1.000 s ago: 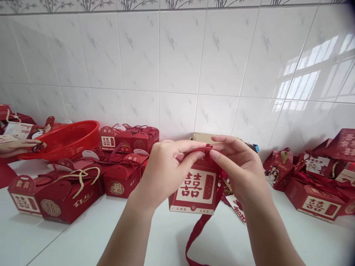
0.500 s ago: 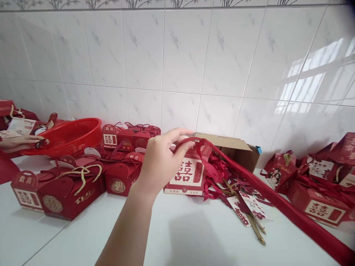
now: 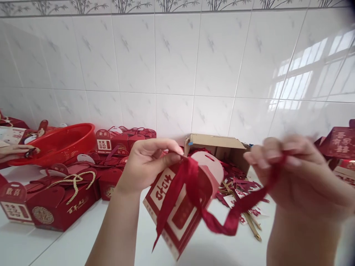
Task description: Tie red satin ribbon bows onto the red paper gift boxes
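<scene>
A red paper gift box (image 3: pixel 181 218) with a double-happiness print hangs tilted in front of me, above the counter. My left hand (image 3: pixel 148 166) is closed in a pinch at its top, where a dark red ribbon (image 3: pixel 229 225) meets the tab. One ribbon tail hangs down across the box front. The other tail sags in a loop to my right hand (image 3: pixel 299 177), whose fingers are closed on it and somewhat blurred. A pale round flap of the box (image 3: pixel 209 166) points to the right. My left fingertips partly hide the tab.
An open cardboard carton (image 3: pixel 219 141) with red ribbons stands by the wall; tags with gold cords (image 3: pixel 253 225) lie before it. Red gift boxes (image 3: pixel 63 207) fill the left, more at right (image 3: pixel 341 142). Another person's hand (image 3: pixel 16 152) is at a red plastic basket (image 3: pixel 66 142).
My right hand has come into view holding the ribbon. The box, upright on the counter before, is now raised and tilted. The view has shifted slightly right.
</scene>
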{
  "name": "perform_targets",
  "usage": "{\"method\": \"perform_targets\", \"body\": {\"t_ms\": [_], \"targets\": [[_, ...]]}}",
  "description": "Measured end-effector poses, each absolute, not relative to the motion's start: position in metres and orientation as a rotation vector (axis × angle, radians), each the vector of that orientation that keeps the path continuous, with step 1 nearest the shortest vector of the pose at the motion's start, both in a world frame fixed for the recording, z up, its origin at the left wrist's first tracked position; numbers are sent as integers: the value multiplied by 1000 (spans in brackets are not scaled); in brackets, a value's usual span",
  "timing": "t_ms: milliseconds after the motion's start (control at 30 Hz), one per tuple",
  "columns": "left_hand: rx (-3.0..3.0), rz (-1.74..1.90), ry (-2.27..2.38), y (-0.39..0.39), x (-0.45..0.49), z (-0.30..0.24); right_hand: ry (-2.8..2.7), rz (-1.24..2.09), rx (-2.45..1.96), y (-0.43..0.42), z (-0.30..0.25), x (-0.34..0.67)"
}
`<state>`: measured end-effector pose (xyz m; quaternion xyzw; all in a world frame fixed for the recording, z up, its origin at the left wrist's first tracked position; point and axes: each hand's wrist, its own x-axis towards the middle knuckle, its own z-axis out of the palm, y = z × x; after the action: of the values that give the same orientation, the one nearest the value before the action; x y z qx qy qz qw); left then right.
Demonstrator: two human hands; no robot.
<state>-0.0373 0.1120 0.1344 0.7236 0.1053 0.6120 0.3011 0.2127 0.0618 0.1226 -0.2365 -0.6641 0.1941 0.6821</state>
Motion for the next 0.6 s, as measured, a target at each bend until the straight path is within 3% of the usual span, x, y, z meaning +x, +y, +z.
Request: {"method": "perform_targets", "body": {"t_ms": [133, 267, 600], "targets": [[1816, 1442, -228, 123, -39, 132, -1532, 779, -261, 70, 126, 195], [1593, 1527, -220, 118, -35, 132, -1446, 836, -214, 65, 126, 189], [1457, 1648, -121, 98, -29, 139, -1473, 462, -181, 63, 121, 189]]}}
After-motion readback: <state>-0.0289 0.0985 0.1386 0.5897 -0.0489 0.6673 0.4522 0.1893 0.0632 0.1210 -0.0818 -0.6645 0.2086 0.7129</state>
